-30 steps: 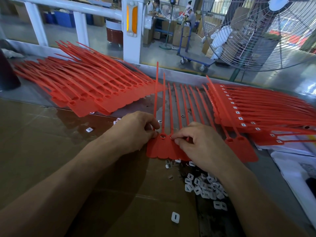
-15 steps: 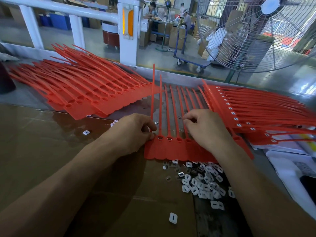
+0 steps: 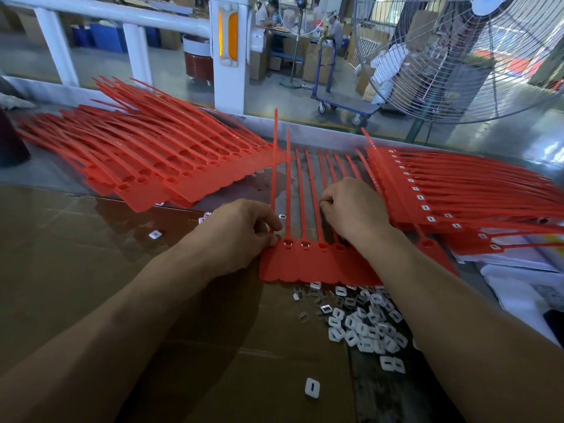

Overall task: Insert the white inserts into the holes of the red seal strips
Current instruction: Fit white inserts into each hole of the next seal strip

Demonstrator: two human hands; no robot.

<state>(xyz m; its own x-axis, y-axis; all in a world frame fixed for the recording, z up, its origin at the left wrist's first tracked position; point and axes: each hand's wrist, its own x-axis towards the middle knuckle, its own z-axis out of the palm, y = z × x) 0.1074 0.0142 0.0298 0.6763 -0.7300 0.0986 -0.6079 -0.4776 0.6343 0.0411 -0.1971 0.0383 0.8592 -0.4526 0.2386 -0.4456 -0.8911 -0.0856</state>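
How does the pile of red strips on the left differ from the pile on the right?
The left pile has empty holes in its heads; the right pile shows white inserts already fitted. The left pile's tails fan away toward the far left, the right pile's toward the right. Both are red seal strips lying overlapped on the table.

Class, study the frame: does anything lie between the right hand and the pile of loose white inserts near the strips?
Only the red tag ends of the seal strips lie flat between the right hand and the pile of white inserts; nothing upright blocks the reach.
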